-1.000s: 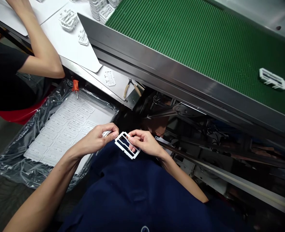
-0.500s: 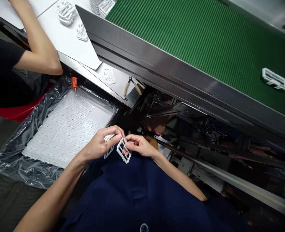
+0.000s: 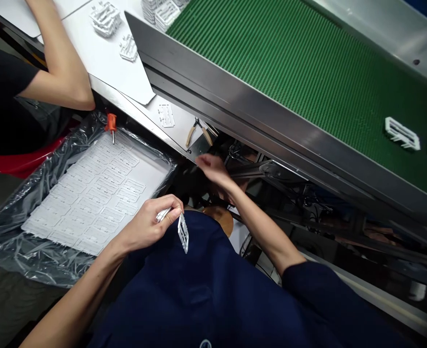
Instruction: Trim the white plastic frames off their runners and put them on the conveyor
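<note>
My left hand [image 3: 157, 220] is closed, pinching a white plastic frame [image 3: 183, 234] that hangs down in front of my dark blue shirt. More white plastic shows in the curl of its fingers. Apart from it, my right hand [image 3: 213, 168] is raised near the corner of the metal-edged table [image 3: 179, 138]. Motion smears its fingers, and I cannot see anything in them. Just beyond lie nippers with tan handles [image 3: 198, 133], jaws pointing away. A single flat white frame [image 3: 166, 115] lies to their left.
A plastic-lined tray [image 3: 158, 166] at left holds rows of white frames, with an orange-handled screwdriver [image 3: 110, 126] on its edge. A green conveyor belt [image 3: 289, 63] carries white frames. A co-worker's arm [image 3: 63, 72] rests by stacked frames [image 3: 105, 19].
My right hand has let go of the white frame and moved up and away toward the table corner. My left hand keeps its frames. Frames on the belt appear shifted left.
</note>
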{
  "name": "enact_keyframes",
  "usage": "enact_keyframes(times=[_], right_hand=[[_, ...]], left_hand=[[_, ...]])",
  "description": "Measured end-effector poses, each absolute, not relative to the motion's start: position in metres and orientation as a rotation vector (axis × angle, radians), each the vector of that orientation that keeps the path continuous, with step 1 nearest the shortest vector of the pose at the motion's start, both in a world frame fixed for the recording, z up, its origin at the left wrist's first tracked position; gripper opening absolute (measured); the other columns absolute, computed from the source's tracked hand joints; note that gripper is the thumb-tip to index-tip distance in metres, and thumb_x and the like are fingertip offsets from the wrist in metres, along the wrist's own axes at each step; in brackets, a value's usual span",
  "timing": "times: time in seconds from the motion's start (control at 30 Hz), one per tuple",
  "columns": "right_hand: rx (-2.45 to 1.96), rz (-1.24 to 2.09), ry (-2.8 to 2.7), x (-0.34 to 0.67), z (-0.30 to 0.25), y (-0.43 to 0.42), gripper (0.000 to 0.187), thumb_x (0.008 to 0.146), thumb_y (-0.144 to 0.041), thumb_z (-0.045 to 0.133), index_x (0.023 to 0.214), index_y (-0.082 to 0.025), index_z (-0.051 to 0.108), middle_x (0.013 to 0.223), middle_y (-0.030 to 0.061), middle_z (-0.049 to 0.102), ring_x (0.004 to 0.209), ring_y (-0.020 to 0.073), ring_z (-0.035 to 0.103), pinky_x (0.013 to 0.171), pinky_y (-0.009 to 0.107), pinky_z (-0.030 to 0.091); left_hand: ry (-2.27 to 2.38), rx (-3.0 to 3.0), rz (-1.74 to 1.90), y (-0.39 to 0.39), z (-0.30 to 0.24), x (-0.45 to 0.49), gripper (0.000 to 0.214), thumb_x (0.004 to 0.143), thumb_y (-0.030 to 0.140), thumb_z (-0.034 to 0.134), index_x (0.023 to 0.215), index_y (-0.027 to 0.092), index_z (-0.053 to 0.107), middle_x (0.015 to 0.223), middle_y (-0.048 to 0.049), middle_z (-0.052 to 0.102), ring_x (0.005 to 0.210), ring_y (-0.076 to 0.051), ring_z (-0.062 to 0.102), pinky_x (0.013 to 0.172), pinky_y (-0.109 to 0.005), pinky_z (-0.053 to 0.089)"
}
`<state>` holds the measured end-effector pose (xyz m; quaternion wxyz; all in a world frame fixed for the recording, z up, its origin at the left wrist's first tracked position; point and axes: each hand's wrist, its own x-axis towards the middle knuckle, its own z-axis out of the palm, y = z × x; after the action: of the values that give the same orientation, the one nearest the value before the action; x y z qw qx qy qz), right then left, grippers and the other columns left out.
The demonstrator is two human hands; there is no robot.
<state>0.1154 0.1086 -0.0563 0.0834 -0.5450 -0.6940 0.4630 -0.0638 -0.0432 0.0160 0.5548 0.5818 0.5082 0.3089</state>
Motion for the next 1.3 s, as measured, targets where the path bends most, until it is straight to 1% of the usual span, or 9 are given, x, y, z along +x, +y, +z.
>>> enact_keyframes(times=[0.13, 0.23, 0.37, 0.5, 0.67, 0.77, 0.87, 1.1, 1.3], right_hand=[[-1.963, 0.753, -2.238, 0.079, -0.094, 0.173, 0.058, 0.083, -0.048, 0.054, 0.125, -0.009, 0.045, 0.127, 0.0199, 0.049, 0.123, 0.0285, 0.042, 0.102, 0.043, 0.032], [-2.109, 0.618, -2.218, 0.054, -0.111, 0.185, 0.08, 0.076, -0.065, 0.053, 0.127, -0.005, 0.039, 0.129, 0.0262, 0.042, 0.125, 0.0381, 0.034, 0.099, 0.056, 0.029], [-2.177, 0.55, -2.226, 0.038, -0.117, 0.179, 0.091, 0.068, -0.06, 0.065, 0.13, -0.002, 0.033, 0.132, 0.0294, 0.035, 0.123, 0.0413, 0.031, 0.097, 0.061, 0.027], [-2.201, 0.62, -2.178, 0.043, -0.112, 0.185, 0.079, 0.064, -0.038, 0.073, 0.126, -0.002, 0.041, 0.128, 0.0272, 0.041, 0.117, 0.0383, 0.041, 0.096, 0.053, 0.034], [-1.945, 1.081, -2.191, 0.079, -0.089, 0.182, 0.029, 0.068, -0.031, 0.061, 0.088, -0.009, 0.061, 0.093, 0.0124, 0.062, 0.096, 0.0257, 0.056, 0.083, 0.035, 0.045], [-1.7, 1.462, -2.012, 0.114, -0.062, 0.155, 0.025, 0.078, -0.031, 0.045, 0.092, -0.015, 0.057, 0.078, 0.0024, 0.061, 0.074, 0.0148, 0.058, 0.064, 0.024, 0.046], [-1.571, 1.705, -1.943, 0.148, -0.02, 0.118, 0.024, 0.081, -0.029, 0.039, 0.099, -0.018, 0.051, 0.074, -0.0006, 0.057, 0.063, 0.0116, 0.055, 0.056, 0.022, 0.043], [-1.074, 1.461, -2.937, 0.175, 0.08, 0.071, 0.037, 0.071, -0.017, 0.052, 0.107, -0.016, 0.06, 0.089, 0.0045, 0.06, 0.076, 0.0156, 0.054, 0.07, 0.027, 0.041], [-0.984, 1.152, -3.261, 0.166, 0.092, 0.067, 0.039, 0.074, -0.024, 0.051, 0.112, -0.016, 0.059, 0.087, 0.0068, 0.057, 0.074, 0.0182, 0.051, 0.067, 0.03, 0.039]], left_hand=[[1.232, 1.392, 0.711, -0.048, 0.015, -0.066, 0.022, 0.09, 0.03, 0.046, 0.08, 0.018, 0.06, 0.083, -0.0049, 0.062, 0.074, -0.019, 0.057, 0.068, -0.027, 0.041], [1.254, 1.375, 0.716, -0.051, 0.013, -0.068, 0.022, 0.091, 0.029, 0.045, 0.08, 0.018, 0.06, 0.082, -0.0046, 0.061, 0.073, -0.019, 0.057, 0.068, -0.028, 0.041], [1.253, 1.367, 0.725, -0.051, 0.011, -0.07, 0.021, 0.091, 0.027, 0.045, 0.078, 0.018, 0.059, 0.081, -0.0041, 0.06, 0.073, -0.019, 0.056, 0.068, -0.028, 0.041], [1.245, 1.37, 0.712, -0.047, 0.011, -0.071, 0.022, 0.091, 0.027, 0.045, 0.077, 0.017, 0.058, 0.079, -0.0037, 0.059, 0.072, -0.018, 0.055, 0.067, -0.028, 0.04], [1.216, 1.373, 0.648, -0.039, 0.014, -0.072, 0.021, 0.091, 0.027, 0.044, 0.079, 0.016, 0.058, 0.08, -0.0029, 0.058, 0.072, -0.017, 0.053, 0.066, -0.029, 0.04], [1.193, 1.368, 0.634, -0.033, 0.015, -0.073, 0.021, 0.091, 0.026, 0.045, 0.079, 0.016, 0.058, 0.079, -0.0026, 0.057, 0.071, -0.017, 0.052, 0.065, -0.028, 0.039], [1.17, 1.368, 0.63, -0.028, 0.014, -0.073, 0.021, 0.091, 0.027, 0.045, 0.079, 0.015, 0.057, 0.078, -0.0023, 0.057, 0.071, -0.016, 0.052, 0.065, -0.028, 0.039], [1.116, 1.422, 0.582, -0.016, 0.015, -0.064, 0.019, 0.091, 0.026, 0.046, 0.08, 0.015, 0.056, 0.078, -0.0012, 0.056, 0.07, -0.016, 0.051, 0.064, -0.028, 0.037], [1.096, 1.458, 0.55, -0.013, 0.02, -0.057, 0.019, 0.091, 0.027, 0.046, 0.079, 0.016, 0.055, 0.076, -0.0006, 0.055, 0.069, -0.015, 0.05, 0.063, -0.028, 0.037]])
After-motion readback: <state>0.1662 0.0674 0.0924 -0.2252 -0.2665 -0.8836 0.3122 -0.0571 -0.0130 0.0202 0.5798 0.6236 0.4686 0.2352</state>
